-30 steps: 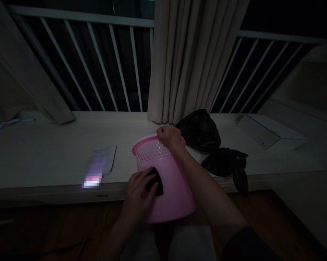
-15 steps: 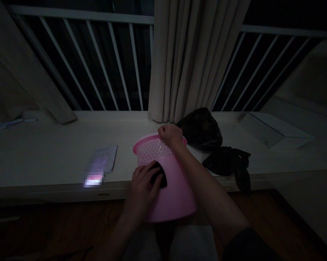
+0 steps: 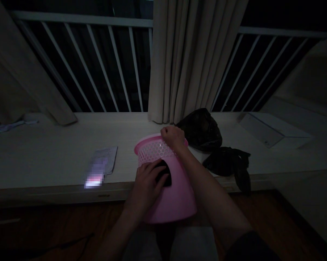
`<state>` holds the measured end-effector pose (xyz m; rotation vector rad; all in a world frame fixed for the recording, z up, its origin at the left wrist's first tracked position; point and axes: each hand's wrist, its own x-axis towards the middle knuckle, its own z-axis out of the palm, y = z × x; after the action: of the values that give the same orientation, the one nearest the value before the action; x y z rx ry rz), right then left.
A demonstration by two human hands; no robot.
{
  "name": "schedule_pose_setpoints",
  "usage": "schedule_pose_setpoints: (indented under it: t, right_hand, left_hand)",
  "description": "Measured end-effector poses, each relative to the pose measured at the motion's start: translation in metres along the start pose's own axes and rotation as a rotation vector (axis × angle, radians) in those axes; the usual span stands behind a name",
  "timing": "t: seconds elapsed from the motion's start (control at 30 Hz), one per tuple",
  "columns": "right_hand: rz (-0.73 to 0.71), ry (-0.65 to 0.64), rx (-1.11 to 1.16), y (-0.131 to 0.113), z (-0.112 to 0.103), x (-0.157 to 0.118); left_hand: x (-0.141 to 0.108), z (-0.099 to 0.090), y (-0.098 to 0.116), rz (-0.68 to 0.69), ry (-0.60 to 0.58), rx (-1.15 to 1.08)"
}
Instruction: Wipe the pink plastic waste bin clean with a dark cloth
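A pink wastebasket with a honeycomb-mesh band below its rim leans at the edge of the ledge, its lower end toward me. My right hand is closed in a fist over the far rim. Against the basket's side, my left hand presses a flat black piece, its fingers curled over it. The piece looks like a cloth or pad, but the dim light hides its exact kind. The basket's inside is out of sight.
On the pale ledge lie papers with a blurred glowing thing at left. Two black plastic bags sit right of the basket, one overhanging the edge. A clear box stands farther right. Behind are curtains and white railings.
My left hand has slid the black piece a little to the right across the basket's side. My right hand still grips the rim, shifted only slightly right.
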<state>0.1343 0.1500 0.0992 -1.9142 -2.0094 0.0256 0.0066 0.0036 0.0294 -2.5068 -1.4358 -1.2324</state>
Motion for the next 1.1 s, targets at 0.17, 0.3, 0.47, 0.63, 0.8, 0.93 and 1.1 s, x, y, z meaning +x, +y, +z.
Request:
schedule_pose_setpoints:
  t: [0.17, 0.3, 0.47, 0.63, 0.8, 0.93, 1.1]
  right_hand:
    - [0.005, -0.009, 0.005, 0.000, -0.001, -0.001]
    - [0.004, -0.010, 0.000, 0.002, -0.001, -0.002]
    - [0.007, -0.001, -0.005, 0.003, 0.001, -0.001]
    - [0.006, 0.033, -0.005, 0.003, 0.001, -0.002]
    - [0.013, 0.062, -0.005, 0.003, 0.001, -0.003]
    - [0.013, 0.068, -0.004, 0.003, 0.002, -0.002]
    - [0.004, 0.070, 0.004, 0.004, 0.004, -0.001]
  left_hand:
    - [-0.002, 0.000, 0.006, -0.042, -0.048, 0.027]
    - [0.002, 0.002, 0.009, -0.032, 0.002, 0.026]
    - [0.010, 0.005, 0.004, 0.009, 0.129, 0.086]
    - [0.018, 0.004, 0.002, 0.033, 0.058, 0.136]
    - [0.023, 0.003, 0.003, 0.044, -0.004, 0.193]
    - [0.020, 0.006, 0.003, 0.061, 0.026, 0.196]
    - [0.020, 0.008, 0.002, 0.070, 0.027, 0.193]
